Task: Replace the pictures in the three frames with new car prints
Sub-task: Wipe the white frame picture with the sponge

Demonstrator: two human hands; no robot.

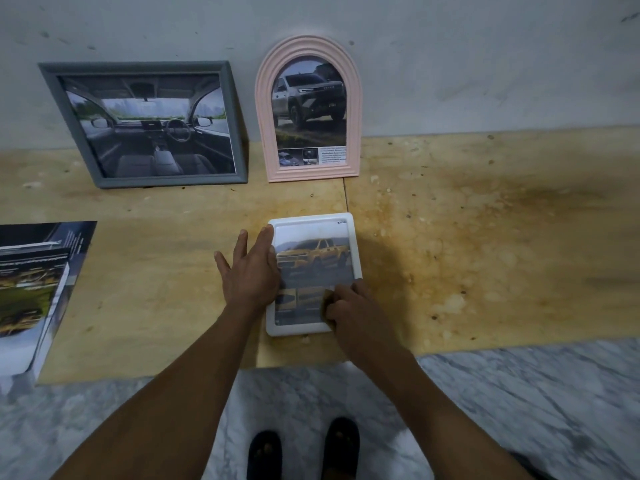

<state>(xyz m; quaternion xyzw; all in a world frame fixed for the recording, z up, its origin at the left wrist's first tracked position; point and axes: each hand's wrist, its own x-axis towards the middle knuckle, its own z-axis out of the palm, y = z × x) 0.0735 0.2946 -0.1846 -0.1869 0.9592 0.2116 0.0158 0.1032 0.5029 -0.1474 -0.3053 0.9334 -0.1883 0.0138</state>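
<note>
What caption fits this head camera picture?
Both hands, left and right, on a white frame showing a yellow truck.

Single head-worn view, wide-angle, looking forward and steeply down from standing height. Faces a grey wall (450, 46) at the top of the picture, with a plywood board (467, 237) on the floor in the middle and marble floor (519, 410) at the bottom. Close to the work: both forearms reach in from the lower edge, left hand (251, 268) and right hand (349, 306) near centre. Feet (301, 452) straight below the lens. Edges bowed by the lens.
</note>
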